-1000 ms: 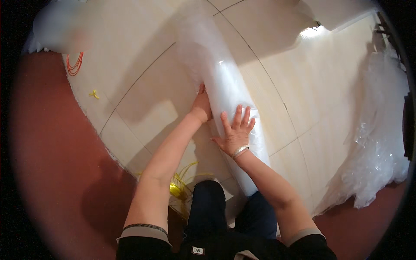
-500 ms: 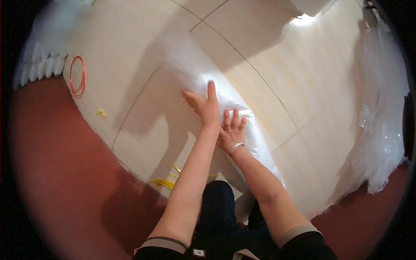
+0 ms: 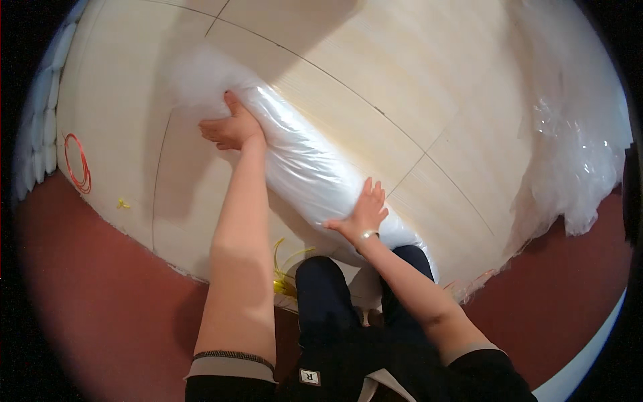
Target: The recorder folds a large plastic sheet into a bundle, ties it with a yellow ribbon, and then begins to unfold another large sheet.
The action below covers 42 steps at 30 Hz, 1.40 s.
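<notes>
More gap now separated left hand [image 3: 236,129] from right hand [image 3: 365,213], fingers open against plastic roll [image 3: 305,161], likely steadying it nearer floor's [image 3: 462,167] left edge.

Cream tiles [image 3: 469,127] are spreading out before me, dark seams [image 3: 424,153] crossing them; reddish-brown floor [image 3: 100,281] is bordering them on both sides. Light [image 3: 429,60] is falling on them, a broad shadow [image 3: 301,27] darkening the far end.

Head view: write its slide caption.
Left hand and right hand at a long, translucent plastic bundle on pale floor tiles.
</notes>
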{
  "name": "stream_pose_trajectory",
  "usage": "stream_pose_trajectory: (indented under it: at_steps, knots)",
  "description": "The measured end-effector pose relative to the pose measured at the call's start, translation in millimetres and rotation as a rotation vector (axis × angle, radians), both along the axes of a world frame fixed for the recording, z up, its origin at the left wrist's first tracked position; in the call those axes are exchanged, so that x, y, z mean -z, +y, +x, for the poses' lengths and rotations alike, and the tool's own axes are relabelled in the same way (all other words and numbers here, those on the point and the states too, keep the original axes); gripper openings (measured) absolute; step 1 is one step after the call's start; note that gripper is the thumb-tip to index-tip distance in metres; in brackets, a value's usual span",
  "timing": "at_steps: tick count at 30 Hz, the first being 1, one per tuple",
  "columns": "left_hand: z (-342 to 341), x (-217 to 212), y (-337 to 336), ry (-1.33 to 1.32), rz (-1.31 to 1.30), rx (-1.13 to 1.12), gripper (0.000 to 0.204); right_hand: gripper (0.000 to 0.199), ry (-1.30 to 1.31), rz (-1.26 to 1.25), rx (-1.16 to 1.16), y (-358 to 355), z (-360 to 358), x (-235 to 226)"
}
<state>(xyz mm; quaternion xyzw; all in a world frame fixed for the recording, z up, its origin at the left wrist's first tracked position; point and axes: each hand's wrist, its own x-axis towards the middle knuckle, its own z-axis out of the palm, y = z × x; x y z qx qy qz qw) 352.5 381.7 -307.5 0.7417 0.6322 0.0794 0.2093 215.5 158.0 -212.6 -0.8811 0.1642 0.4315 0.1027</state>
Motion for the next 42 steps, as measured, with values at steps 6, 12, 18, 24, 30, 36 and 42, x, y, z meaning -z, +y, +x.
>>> stream_pose_trajectory:
  at_steps: [6,12,18,24,30,36,42]
  knots:
    - [-5.6,8.0,17.7,-0.087,-0.071,0.079,0.097,0.137,0.133,-0.084,-0.027,6.9,12.4,10.0]
    - [-32.2,-8.1,80.4,-0.681,-0.869,0.103,0.083,0.134,0.159,-0.093,-0.020,1.3,16.2,10.7]
    - [-49.9,-123.8,52.8,-0.706,-1.088,0.099,0.047,0.133,0.128,-0.017,-0.051,-9.9,9.1,7.9]
    - [-180.5,-267.9,-113.1,-0.713,-0.813,0.264,0.030,0.125,0.076,0.291,-0.227,-89.7,-1.9,29.0]
    - [-315.6,-244.2,-233.0,-0.071,-0.732,0.934,0.019,0.094,0.236,0.989,0.410,-210.5,20.2,-105.5]
    - [-326.5,-191.2,-329.6,-0.089,-0.342,1.758,0.013,0.102,0.037,0.780,-0.246,-281.6,-80.2,-146.4]
    - [-318.8,-200.5,-343.1,0.444,-0.470,1.856,0.030,0.070,0.115,0.584,-0.161,-302.8,-102.0,-118.4]
